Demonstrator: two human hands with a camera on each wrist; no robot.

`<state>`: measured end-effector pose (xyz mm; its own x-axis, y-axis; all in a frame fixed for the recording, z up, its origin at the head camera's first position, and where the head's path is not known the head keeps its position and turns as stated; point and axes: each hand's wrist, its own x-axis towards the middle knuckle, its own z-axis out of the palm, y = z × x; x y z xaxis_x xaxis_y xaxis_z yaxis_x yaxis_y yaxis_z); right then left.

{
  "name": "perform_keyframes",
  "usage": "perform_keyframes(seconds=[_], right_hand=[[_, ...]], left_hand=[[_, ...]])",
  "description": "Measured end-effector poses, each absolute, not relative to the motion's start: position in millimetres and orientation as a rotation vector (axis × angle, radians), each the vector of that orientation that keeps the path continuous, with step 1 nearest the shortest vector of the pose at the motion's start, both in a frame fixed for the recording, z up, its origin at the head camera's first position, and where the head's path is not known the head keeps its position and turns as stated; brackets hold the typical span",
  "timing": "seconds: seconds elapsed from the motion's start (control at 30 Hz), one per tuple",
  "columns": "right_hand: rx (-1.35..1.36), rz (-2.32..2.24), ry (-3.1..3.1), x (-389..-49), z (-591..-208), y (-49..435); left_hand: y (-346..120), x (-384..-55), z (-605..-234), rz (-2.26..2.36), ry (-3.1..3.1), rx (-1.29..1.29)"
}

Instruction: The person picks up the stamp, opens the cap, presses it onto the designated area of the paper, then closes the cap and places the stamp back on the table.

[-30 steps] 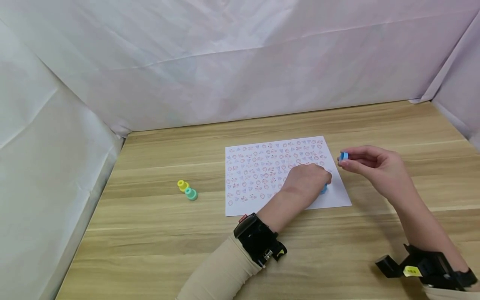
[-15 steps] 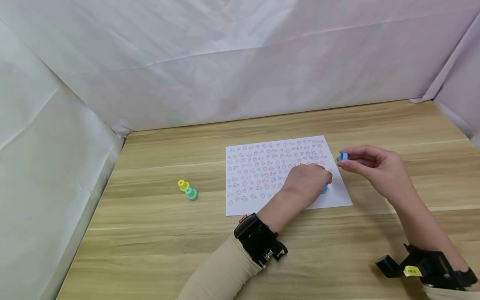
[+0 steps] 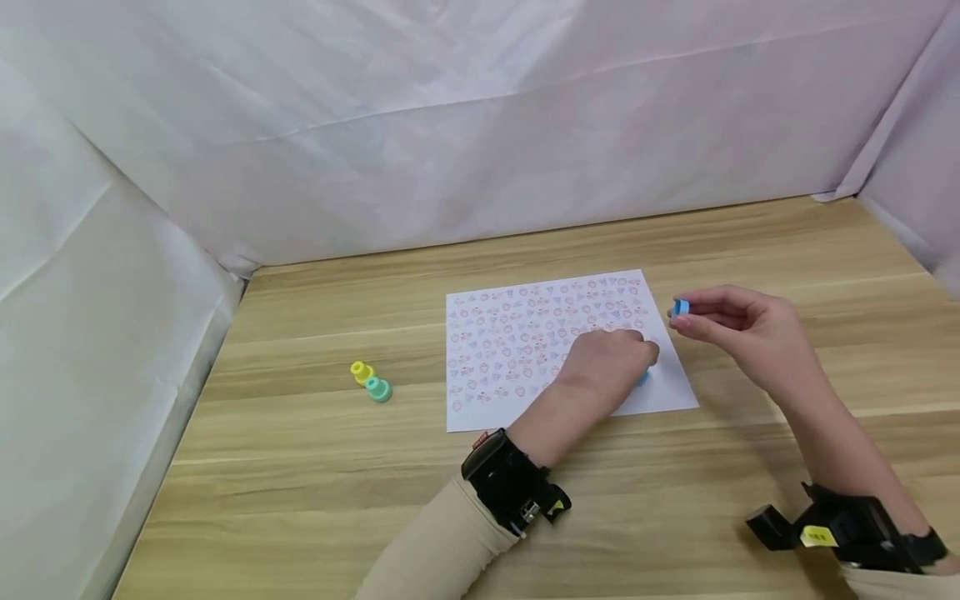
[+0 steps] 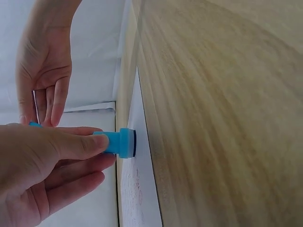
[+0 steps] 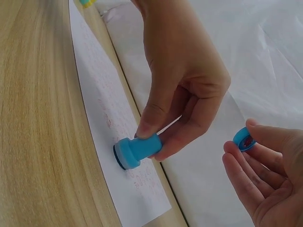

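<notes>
My left hand (image 3: 606,360) reaches over the white paper (image 3: 667,396), which bears rows of small red and blue printed pictures. Between thumb and fingers it pinches a blue stamp (image 4: 116,143), mostly hidden in the head view. The stamp's dark face is down at the paper near its right side; whether it touches is hard to tell. Just beyond the paper's right edge, my right hand (image 3: 757,337) is raised and pinches a small blue cap (image 5: 245,140) between thumb and fingertips. The cap's hollow side, with something dark red inside, shows in the right wrist view.
Left of the paper, a yellow stamp (image 3: 362,372) and a teal stamp (image 3: 378,389) stand side by side on the wooden table (image 3: 300,475). White cloth (image 3: 420,167) hangs behind the table and along its left and right sides.
The head view has shifted slightly, so everything sits a little further left. Both hands keep nearly the same pose, still holding the stamp and the cap.
</notes>
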<state>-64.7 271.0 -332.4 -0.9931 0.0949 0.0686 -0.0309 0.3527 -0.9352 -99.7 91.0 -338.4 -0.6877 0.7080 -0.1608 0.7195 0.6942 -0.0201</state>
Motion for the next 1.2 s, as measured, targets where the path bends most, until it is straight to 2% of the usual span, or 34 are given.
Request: perform_keyframes(seconds=[0.2, 0.43, 0.7, 1.2], right_hand=[[-0.025, 1.738, -2.469, -65.4, -332.5, 266.0], [0.012, 1.698, -2.495, -66.0, -334.1, 259.8], [0.114, 1.673, -2.543, -66.2, -335.7, 247.5], [0.27, 1.684, -2.593, -52.7, -328.0, 227.9]], left_hand=[[64.1, -94.9, -333.7, 0.038, 2.897, 1.147], [26.6, -91.7, -326.0, 0.661, 2.964, 0.973], [4.1, -88.9, -322.1, 1.217, 2.787, 0.798], [-6.6, -76.9, -323.7, 1.505, 2.605, 0.748]])
